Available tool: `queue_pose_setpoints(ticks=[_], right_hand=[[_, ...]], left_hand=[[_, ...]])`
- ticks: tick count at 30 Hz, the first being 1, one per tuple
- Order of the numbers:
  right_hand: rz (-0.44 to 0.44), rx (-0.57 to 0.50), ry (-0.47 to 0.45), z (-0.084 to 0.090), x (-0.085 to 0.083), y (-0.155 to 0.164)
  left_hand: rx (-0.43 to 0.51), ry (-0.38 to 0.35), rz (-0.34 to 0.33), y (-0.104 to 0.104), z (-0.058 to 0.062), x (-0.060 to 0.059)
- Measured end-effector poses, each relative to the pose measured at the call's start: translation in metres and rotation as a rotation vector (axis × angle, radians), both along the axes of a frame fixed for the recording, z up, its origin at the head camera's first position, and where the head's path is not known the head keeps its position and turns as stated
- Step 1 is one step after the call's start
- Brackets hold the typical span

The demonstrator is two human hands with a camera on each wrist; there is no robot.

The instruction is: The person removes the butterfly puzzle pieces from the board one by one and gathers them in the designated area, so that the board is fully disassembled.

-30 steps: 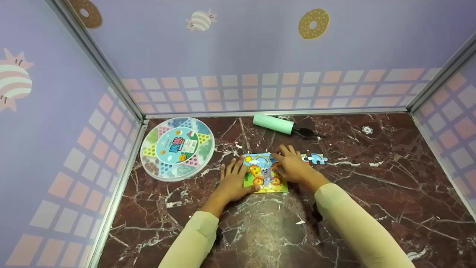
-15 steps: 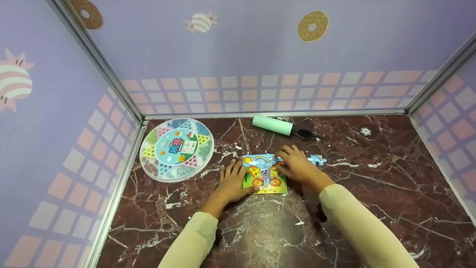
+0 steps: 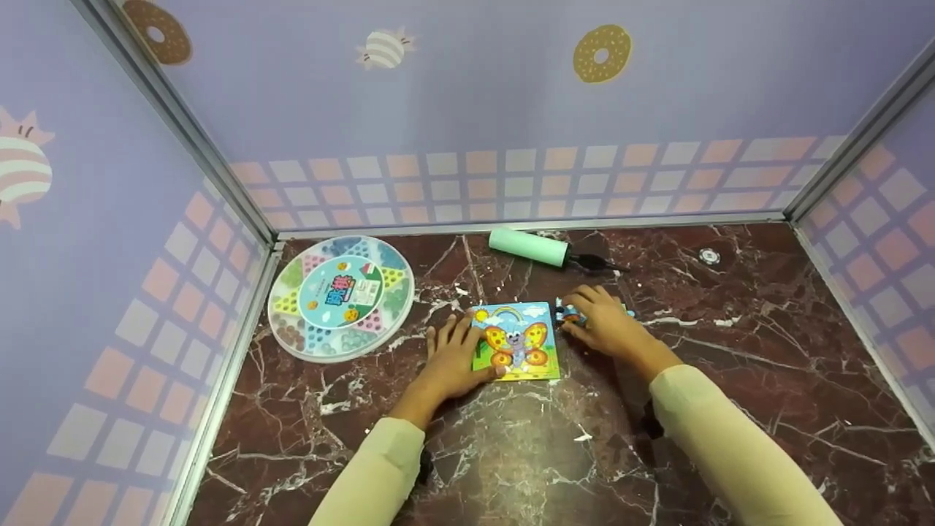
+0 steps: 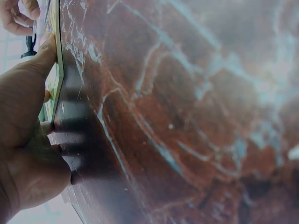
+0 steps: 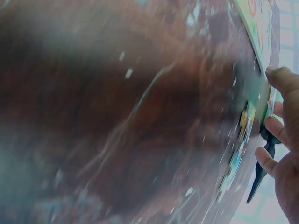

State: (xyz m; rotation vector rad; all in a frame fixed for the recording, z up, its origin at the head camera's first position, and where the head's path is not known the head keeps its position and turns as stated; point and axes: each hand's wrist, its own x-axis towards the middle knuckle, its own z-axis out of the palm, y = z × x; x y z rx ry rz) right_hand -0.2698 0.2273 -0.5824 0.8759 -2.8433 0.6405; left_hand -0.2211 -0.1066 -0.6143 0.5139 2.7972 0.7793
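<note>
The near stretch of the marble table (image 3: 511,467) lay between 2 cream sleeves. Past it, the left hand (image 3: 451,358) rested flat with straight fingers on the left edge of the butterfly puzzle (image 3: 516,342), thumb along its near edge, pinning the board. At about 3 o'clock from the puzzle, just beside its right edge, the right hand (image 3: 608,326) had its fingers bent down over the loose pieces (image 3: 568,315); it touched them, but whether it pinched 1 or only covered them could not be told, and the right wrist view showed only bent fingers (image 5: 275,133) beside a coloured edge. The step in hand looked like fetching a loose piece for the board. The next move would likely call for a firm pinch on 1 piece, a lift clear of the rest, and a turn to match whichever gap it suits, while the left hand braced the board. Farther off, a round game case (image 3: 340,296) sat at 10 o'clock from the puzzle, a green roller (image 3: 529,246) at 12, and a small round chip (image 3: 708,256) at 2, near the back wall.
</note>
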Motion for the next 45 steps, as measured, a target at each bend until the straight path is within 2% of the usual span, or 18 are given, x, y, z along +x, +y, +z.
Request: queue_pose_setpoints(ticks=[3,6,10,14,21,27,31,38,45], right_hand=[[-0.024,0.009,0.007,0.001,0.001,0.011],[-0.045,0.004,0.002,0.002,0.002,0.022],[-0.075,0.005,-0.018,0.004,0.004,0.036],[-0.096,0.010,-0.036,0.004,0.007,0.049],[-0.129,-0.001,-0.017,0.003,0.012,0.066],[-0.160,-0.020,-0.041,0.000,0.016,0.079],[-0.171,-0.041,-0.042,-0.001,0.019,0.087],[-0.199,-0.028,-0.028,-0.004,0.021,0.101],[-0.208,-0.015,-0.037,-0.007,0.022,0.112]], left_hand=[[-0.002,-0.011,0.001,0.001,0.007,0.002],[-0.005,-0.015,0.004,0.001,0.008,0.003],[0.004,-0.006,0.015,0.000,-0.002,0.000],[0.022,0.008,0.017,0.000,-0.007,-0.002],[-0.004,-0.001,-0.013,0.000,0.013,0.003],[-0.017,-0.009,-0.007,0.002,0.020,0.005],[-0.027,-0.007,-0.001,0.002,0.018,0.005],[-0.002,-0.011,0.008,-0.001,0.004,0.003],[0.017,-0.008,-0.003,0.002,0.014,0.005]])
